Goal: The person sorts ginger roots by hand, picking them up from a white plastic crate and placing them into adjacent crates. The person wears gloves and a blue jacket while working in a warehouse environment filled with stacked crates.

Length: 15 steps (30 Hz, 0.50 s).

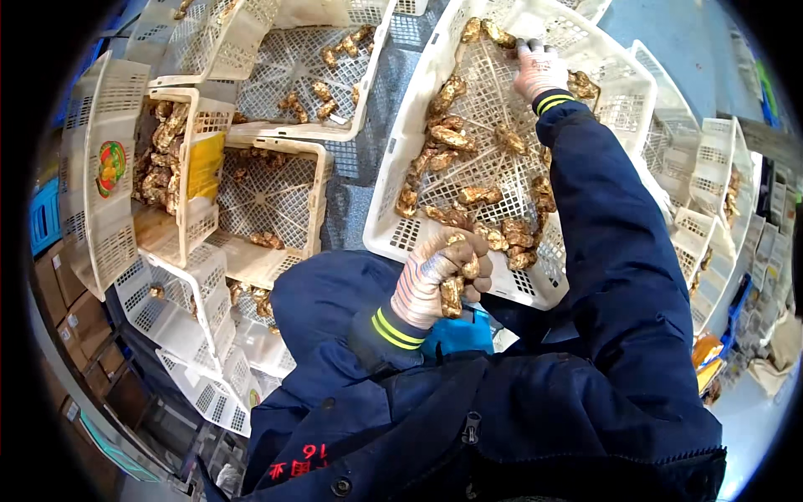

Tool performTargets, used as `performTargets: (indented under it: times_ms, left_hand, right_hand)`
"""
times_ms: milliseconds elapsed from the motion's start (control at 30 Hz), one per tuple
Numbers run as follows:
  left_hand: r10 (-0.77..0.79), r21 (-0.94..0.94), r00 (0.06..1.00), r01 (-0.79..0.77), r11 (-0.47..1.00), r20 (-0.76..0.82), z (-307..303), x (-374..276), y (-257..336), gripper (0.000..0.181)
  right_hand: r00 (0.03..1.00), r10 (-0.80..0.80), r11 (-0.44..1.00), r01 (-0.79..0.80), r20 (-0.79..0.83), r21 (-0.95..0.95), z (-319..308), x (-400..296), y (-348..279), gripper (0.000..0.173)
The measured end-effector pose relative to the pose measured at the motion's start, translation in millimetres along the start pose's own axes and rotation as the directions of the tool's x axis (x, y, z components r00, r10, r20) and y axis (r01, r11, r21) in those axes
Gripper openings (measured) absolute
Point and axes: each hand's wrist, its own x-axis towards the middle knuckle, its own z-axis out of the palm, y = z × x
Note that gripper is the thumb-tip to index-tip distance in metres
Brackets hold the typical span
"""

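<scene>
My left hand (441,276), in a striped knit work glove with a dirty palm, is closed around several brown mushrooms (452,296) close to my body, above the near edge of a large white plastic crate (384,216). My right hand (539,70), gloved alike, reaches to the far side of that crate. Its dark fingertips are at the end of a long brown mushroom (499,34); whether they grip it, I cannot tell. Many more mushrooms lie along the crate's left and near sides, one (511,139) near the middle of its lattice floor.
Left of me stand more white crates (361,119), some with scattered mushrooms, and one holding a dense pile (164,157). Further crates (712,163) stand on the right, beyond my arm. Cardboard boxes (85,320) sit at the far left.
</scene>
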Motion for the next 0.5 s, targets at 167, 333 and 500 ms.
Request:
performTargets:
  times_ms: [167, 333, 500]
  left_hand:
    - [0.047, -0.114, 0.997, -0.054, 0.992, -0.061, 10.0, 4.4, 1.0, 0.037]
    - [0.073, -0.023, 0.994, -0.075, 0.997, -0.079, 4.1, 7.7, -0.5, 0.043]
    - [0.07, 0.285, 0.975, -0.007, 0.959, -0.211, 4.2, 12.0, -5.6, 0.05]
  right_hand:
    - [0.998, -0.051, 0.999, 0.05, -0.048, -0.013, -17.1, 1.4, 15.8, 0.041]
    - [0.993, -0.12, 0.99, 0.12, -0.01, 0.075, -14.4, 3.3, 18.7, 0.04]
    - [0.959, -0.021, 0.999, 0.027, 0.281, -0.018, -27.7, 15.2, 11.9, 0.038]
